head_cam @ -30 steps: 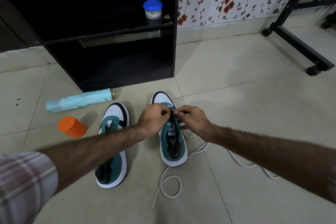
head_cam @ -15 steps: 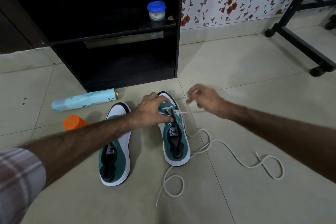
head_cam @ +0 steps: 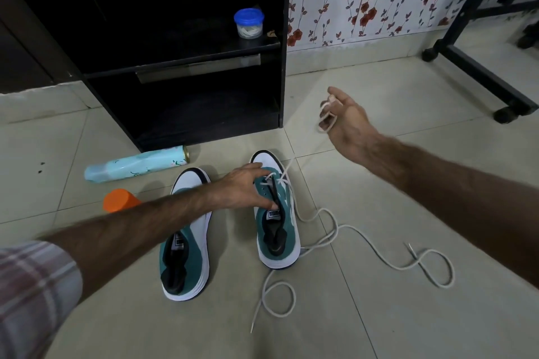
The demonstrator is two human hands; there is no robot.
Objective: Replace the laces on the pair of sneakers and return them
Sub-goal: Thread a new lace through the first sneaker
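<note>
1. Head view: two teal and white sneakers stand side by side on the tiled floor, toes toward a black cabinet [head_cam: 180, 46].
2. The left sneaker [head_cam: 186, 230] is unlaced and nothing touches it; the person's left forearm passes above its toe.
3. The right sneaker [head_cam: 278, 213] has a white lace [head_cam: 329, 230] threaded through its front eyelets only.
4. The left hand [head_cam: 243, 188] rests on the right sneaker, fingers spread and fairly straight over the eyelets, thumb at the tongue; its grip is apart, pressing rather than clamping.
5. The right hand [head_cam: 345, 122] is raised above the floor, beyond and to the right of the right sneaker's toe. Its fingers curl round one end of the lace, which runs taut from the front eyelets up to it; the grip is clamped on the lace.
6. The rest of the lace trails off the sneaker's right side and lies in loose loops on the floor, one loop near the heel and one farther right.
7. A pale blue bottle [head_cam: 135, 165] lies on its side on the floor just before the cabinet, beside the left sneaker's toe.
8. An orange cap [head_cam: 118, 199] sits on the floor near it, partly behind the left forearm.
9. A jar [head_cam: 248, 23] with a blue lid stands on the cabinet's shelf, near its right edge.
10. A plaid sleeve [head_cam: 32, 291] shows at the lower left.
</note>
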